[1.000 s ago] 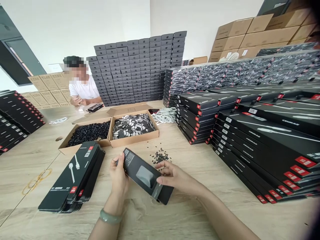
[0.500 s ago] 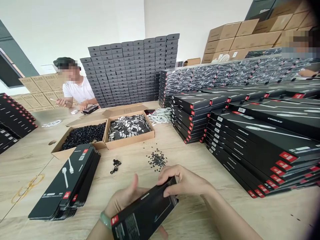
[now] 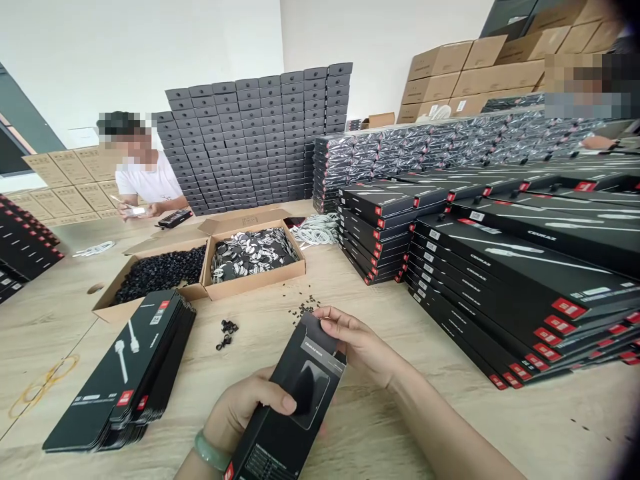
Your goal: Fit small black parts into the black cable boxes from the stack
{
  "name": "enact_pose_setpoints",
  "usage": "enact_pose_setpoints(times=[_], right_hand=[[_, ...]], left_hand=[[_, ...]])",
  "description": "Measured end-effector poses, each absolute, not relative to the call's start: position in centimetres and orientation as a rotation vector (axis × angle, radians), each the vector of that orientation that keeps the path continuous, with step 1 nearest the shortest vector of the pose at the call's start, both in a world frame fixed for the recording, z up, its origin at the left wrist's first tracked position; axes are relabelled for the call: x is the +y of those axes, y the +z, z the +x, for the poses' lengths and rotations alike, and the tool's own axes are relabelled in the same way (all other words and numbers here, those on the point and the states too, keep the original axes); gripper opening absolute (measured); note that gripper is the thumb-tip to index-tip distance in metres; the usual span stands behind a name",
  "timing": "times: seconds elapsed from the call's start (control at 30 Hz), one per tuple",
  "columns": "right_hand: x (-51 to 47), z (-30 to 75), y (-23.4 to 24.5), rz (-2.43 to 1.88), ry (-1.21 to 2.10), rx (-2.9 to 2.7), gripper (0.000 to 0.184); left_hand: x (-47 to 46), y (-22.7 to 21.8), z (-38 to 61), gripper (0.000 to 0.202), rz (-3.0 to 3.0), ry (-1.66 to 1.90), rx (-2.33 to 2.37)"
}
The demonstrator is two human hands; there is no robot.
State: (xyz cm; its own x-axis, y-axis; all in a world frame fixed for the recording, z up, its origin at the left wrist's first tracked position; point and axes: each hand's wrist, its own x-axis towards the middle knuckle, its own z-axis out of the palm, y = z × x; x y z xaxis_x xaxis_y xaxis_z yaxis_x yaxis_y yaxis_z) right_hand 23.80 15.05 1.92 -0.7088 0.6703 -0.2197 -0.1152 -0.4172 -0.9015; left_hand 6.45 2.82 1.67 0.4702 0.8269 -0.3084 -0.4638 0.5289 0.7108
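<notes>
A black cardboard packaging box (image 3: 295, 393) with a dark window picture on its face is held tilted above the table in front of me. My left hand (image 3: 253, 403), a green bangle on its wrist, wraps around the lower part, thumb lying across the face. My right hand (image 3: 353, 340) pinches the raised end flap at the top between thumb and fingers. Just beyond that flap lies a scatter of tiny black pieces (image 3: 303, 308), partly hidden by the box. To the left is a pile of flat black box blanks (image 3: 120, 373) printed with white cables.
Two open cartons stand ahead, with small black rings (image 3: 160, 272) and black-and-white pieces (image 3: 253, 257). Loose black rings (image 3: 227, 330) lie nearer. Stacked finished boxes (image 3: 490, 287) rise at the right. White cables (image 3: 317, 229), a yellow band (image 3: 43, 387) and a co-worker (image 3: 145, 177) are beyond.
The box has turned in my hands, its windowed face now toward me and its end flap standing up. My left thumb has come down onto it. The co-worker's hands have come together.
</notes>
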Motion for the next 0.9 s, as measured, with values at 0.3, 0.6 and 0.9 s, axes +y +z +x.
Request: enact_pose_setpoints(times=[0.3,0.6,0.9], right_hand=[[15.2,22.9,0.9,-0.794,1.976,-1.359,0.028],[15.6,23.3,0.7,-0.691,0.956,-2.039,0.005],[17.8,23.7,-0.2,-0.836,1.141,-1.859,0.024]], left_hand=[[3.0,0.4,6.2,0.044,0.535,0.917,0.696],[3.1,0.3,6.0,0.044,0.552,0.911,0.767],[3.8,-1.2,5.8,0.053,0.592,1.005,0.634]])
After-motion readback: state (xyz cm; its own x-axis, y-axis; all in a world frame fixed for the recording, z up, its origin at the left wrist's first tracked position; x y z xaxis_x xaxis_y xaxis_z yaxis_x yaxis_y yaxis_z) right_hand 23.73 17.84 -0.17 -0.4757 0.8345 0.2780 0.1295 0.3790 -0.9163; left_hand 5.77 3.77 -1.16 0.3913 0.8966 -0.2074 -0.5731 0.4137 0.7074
